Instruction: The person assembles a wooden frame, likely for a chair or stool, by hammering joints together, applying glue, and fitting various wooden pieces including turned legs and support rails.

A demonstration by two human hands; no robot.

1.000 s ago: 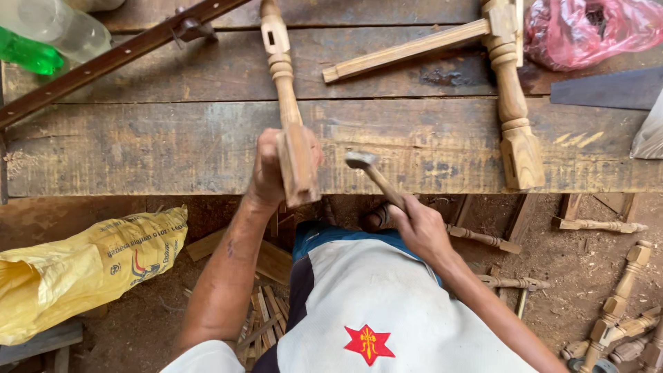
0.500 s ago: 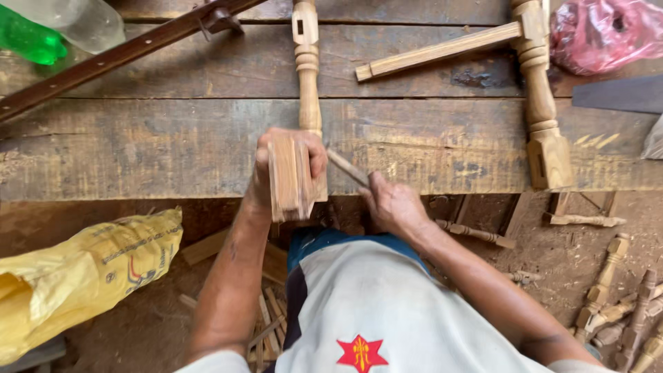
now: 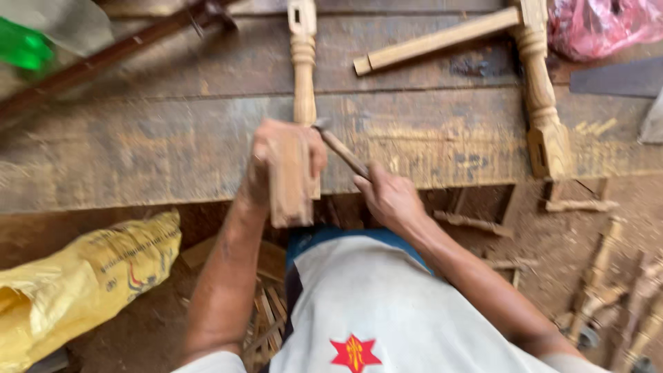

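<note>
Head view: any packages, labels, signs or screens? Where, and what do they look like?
Yellow sack: on the ground lower left, below the workbench; crumpled, bright yellow, dark and red print.
Pink plastic bag: on the bench, top right; bunched, translucent pink-red.
Green-and-clear plastic item: top left corner; too blurred to identify.
No signs or screens.

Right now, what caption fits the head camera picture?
Left hand steadies a turned wooden leg on the workbench while right hand swings a hammer.

Both forearms reach forward from the body, bare below short white sleeves. The left hand [image 3: 280,162] sits at the near edge of the bench, fingers curled tight in a full clasp, wrist straight. The right hand [image 3: 390,200] lies just beside it, lower and nearer the body, fingers closed, its elbow bent outward.
</note>
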